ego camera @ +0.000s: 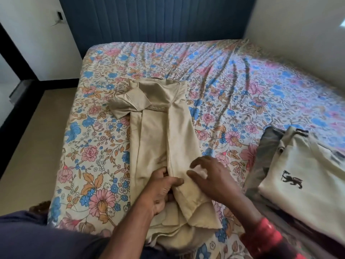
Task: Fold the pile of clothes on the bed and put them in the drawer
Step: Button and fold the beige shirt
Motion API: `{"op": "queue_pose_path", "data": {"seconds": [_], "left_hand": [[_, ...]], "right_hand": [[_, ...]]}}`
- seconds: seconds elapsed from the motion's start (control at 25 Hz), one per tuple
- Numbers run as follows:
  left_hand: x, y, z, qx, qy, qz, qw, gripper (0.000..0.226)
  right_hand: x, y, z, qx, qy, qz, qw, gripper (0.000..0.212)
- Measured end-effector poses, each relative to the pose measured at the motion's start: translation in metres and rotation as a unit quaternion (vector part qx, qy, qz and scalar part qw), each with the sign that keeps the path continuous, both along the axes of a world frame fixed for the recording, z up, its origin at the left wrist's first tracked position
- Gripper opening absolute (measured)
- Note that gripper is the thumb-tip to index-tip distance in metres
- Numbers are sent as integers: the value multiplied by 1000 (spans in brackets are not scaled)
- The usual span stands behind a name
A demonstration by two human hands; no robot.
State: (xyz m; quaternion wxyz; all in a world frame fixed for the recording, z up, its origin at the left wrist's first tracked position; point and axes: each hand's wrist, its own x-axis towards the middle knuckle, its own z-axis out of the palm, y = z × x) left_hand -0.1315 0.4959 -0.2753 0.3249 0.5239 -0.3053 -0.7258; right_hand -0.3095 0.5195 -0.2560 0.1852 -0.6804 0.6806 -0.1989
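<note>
A beige shirt point(158, 131) lies lengthwise on the floral bed sheet point(233, 86), its sides folded inward and one short sleeve point(128, 103) sticking out to the left near the top. My left hand point(160, 191) grips the folded fabric edge near the shirt's lower middle, fingers curled round it. My right hand point(211, 176) hovers with spread fingers over the right folded panel, touching or just above the cloth. At the right edge of the bed sits a stack of folded clothes, a cream shirt with a black lion emblem point(302, 174) on top of a grey garment point(265, 148).
The bed meets a dark blue padded headboard point(158, 17) at the far end and a white wall point(298, 38) on the right. Beige floor point(31, 143) runs along the left side of the bed. No drawer is in view.
</note>
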Motion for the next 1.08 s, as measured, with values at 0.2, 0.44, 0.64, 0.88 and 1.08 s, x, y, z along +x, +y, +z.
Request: {"op": "queue_pose_path", "data": {"seconds": [0.2, 0.44, 0.64, 0.88, 1.08], "left_hand": [[6, 26, 3, 30, 11, -76, 997, 31], [7, 46, -8, 43, -77, -96, 991, 38], [-2, 53, -8, -18, -76, -35, 996, 29], [24, 52, -4, 45, -14, 0, 999, 31], [24, 55, -3, 51, -11, -8, 999, 47]], "right_hand": [[-12, 45, -1, 21, -136, -89, 987, 24], [-39, 71, 1, 155, -121, 87, 977, 54], [-18, 75, -29, -25, -104, 20, 994, 49], [13, 75, -44, -104, 18, -79, 991, 48], [14, 71, -44, -111, 60, -62, 990, 49]]}}
